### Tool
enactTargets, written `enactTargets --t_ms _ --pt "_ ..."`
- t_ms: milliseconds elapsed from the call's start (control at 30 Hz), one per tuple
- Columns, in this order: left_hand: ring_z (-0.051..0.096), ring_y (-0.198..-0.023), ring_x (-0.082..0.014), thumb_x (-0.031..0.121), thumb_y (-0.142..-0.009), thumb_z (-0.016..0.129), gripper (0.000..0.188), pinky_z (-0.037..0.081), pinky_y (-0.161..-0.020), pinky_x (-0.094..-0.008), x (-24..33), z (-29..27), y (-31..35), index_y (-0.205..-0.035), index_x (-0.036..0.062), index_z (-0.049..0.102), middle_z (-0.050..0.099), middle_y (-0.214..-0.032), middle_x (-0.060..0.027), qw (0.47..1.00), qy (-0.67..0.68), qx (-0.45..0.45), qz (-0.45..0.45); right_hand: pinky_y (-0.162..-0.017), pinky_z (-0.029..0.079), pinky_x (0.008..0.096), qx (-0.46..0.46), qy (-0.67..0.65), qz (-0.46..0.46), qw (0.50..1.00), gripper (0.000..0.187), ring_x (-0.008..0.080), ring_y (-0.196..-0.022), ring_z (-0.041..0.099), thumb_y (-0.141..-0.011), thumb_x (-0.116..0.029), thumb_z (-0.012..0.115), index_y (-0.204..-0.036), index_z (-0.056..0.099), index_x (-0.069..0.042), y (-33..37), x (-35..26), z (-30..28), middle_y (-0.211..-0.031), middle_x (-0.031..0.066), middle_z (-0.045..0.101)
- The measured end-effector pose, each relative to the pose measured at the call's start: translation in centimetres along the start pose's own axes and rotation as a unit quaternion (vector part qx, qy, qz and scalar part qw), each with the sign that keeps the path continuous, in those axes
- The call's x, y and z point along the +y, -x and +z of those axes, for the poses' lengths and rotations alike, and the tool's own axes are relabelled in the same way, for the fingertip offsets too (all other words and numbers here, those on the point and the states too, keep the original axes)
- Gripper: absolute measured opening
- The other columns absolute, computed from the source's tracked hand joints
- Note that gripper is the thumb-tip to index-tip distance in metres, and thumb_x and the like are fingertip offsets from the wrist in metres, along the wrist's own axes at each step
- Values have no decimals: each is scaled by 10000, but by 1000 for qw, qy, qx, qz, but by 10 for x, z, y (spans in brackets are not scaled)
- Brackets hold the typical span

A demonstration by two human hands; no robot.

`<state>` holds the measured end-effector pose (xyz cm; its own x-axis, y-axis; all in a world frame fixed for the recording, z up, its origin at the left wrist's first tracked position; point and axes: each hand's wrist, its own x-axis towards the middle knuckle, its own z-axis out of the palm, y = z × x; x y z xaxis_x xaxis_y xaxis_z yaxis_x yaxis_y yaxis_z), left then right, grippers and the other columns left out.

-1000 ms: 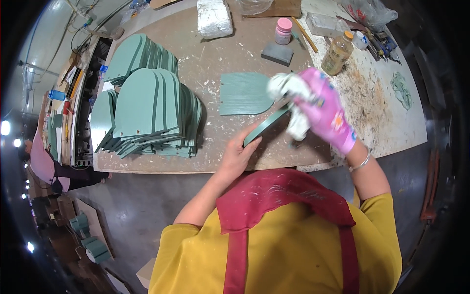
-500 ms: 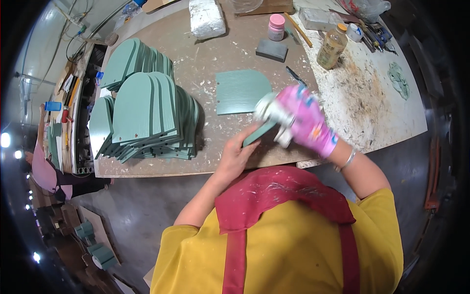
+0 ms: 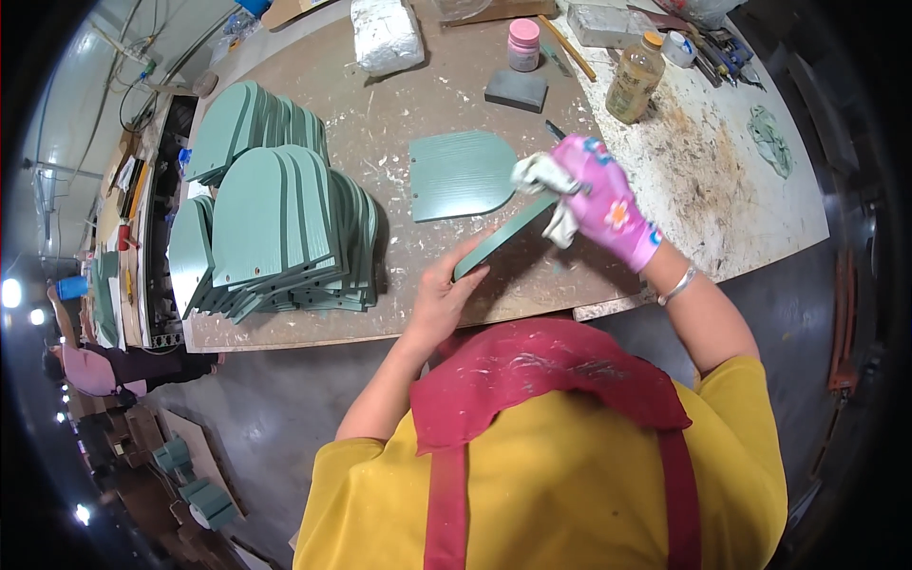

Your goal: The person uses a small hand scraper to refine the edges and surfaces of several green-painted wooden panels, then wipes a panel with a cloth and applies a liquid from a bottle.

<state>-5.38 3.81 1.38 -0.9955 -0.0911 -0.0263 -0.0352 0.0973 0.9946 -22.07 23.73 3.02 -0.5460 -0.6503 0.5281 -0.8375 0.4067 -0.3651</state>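
My bare left hand grips the near end of a green board, which is held up on edge and seen along its narrow side. In a pink flowered glove, my right hand is closed on a white rag pressed at the board's far end. Part of the rag hangs below the glove. Just beyond lies a flat green panel with one rounded end and small holes along its straight edge. Stacks of like green panels stand to the left of my left hand.
A grey block, a pink-lidded jar and a white wrapped bundle sit at the back. To the right are an orange-capped bottle, hand tools and a green cloth. Another person stands far left.
My right hand has moved slightly up and right with the rag. More of the held board's narrow edge shows now, and the camera view has shifted a little.
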Motion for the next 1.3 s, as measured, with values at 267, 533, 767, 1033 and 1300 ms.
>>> enactTargets --t_ms 267,533,767,1033,1300 --pt "529 -960 -97 71 -869 601 376 422 -862 -241 6 -8 -8 -1232 0 539 613 -1066 -50 998 -38 23 -36 -851 482 347 21 -276 308 910 308 279 -953 621 -848 -217 635 -1089 618 -25 12 57 -16 -1020 163 634" --pt "528 -903 -98 138 -886 591 346 431 -828 -259 20 0 -20 -1205 10 551 626 -965 -59 993 -111 -7 33 -760 499 356 -35 59 29 997 226 263 -867 595 -800 -185 591 -1009 622 -106 -14 -15 -5 -962 109 595" --pt "535 -954 -112 261 -933 551 375 433 -859 -266 48 0 -51 -1192 -9 527 607 -1039 -58 985 147 81 -47 -891 440 286 54 -243 372 894 542 184 -1009 576 -877 -342 616 -1193 526 89 29 74 -34 -1123 148 616" --pt "521 -890 -103 336 -947 514 376 428 -828 -267 118 -64 -47 -1073 -13 576 601 -940 -32 992 -31 117 27 -985 371 323 51 -260 442 857 558 205 -1133 494 -881 -327 611 -1278 471 40 73 68 -34 -1219 143 531" --pt "558 -854 -45 359 -940 530 340 452 -783 -209 246 -271 -75 -1104 78 631 626 -950 29 912 -399 87 -24 -788 467 247 18 -411 426 806 298 101 -875 576 -909 -228 575 -1112 600 -11 121 100 -4 -988 10 618"
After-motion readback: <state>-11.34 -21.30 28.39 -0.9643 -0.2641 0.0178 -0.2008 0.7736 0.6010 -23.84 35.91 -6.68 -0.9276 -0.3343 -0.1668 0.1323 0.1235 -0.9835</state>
